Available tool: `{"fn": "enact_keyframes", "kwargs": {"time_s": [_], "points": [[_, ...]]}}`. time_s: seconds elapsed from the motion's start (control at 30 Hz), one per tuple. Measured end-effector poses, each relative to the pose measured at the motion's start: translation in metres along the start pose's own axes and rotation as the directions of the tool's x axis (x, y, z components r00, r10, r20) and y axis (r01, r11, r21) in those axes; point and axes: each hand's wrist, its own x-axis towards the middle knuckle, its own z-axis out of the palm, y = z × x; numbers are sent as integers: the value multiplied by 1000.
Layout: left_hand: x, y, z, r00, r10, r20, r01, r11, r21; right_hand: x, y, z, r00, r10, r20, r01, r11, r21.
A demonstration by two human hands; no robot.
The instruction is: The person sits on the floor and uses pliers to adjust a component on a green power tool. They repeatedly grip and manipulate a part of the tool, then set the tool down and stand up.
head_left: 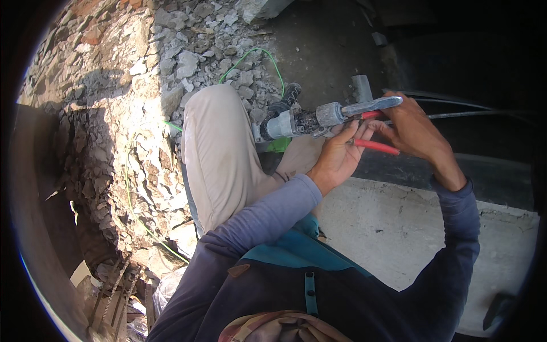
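A grey power tool with a cylindrical metal front lies across in front of my knee. A long silver metal piece sticks out to the right from that end. Pliers with red handles sit between my hands, their jaws hidden by fingers and the tool. My left hand is closed around the pliers near the pivot, palm turned up. My right hand has its fingers curled at the upper red handle and the silver piece's end; its exact hold is partly hidden.
Broken stone rubble covers the ground ahead and to the left. A thin green cable runs across it. Pale concrete lies at my right, with thin metal rods beyond my right hand. Slatted wood pieces are at lower left.
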Motion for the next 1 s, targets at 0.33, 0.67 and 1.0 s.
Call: {"fn": "enact_keyframes", "kwargs": {"time_s": [0.33,0.67,1.0], "points": [[4,0,3,994,47,102,-45,999,-17,-17,-5,38,959,-220,-181,127,899,-418],[4,-6,3,998,59,-22,-58,998,21,-13,-9,36,947,-250,-200,167,920,-355],[-10,-5,9,981,123,-147,-108,988,109,-20,-14,56,967,-173,-188,113,950,-290]]}}
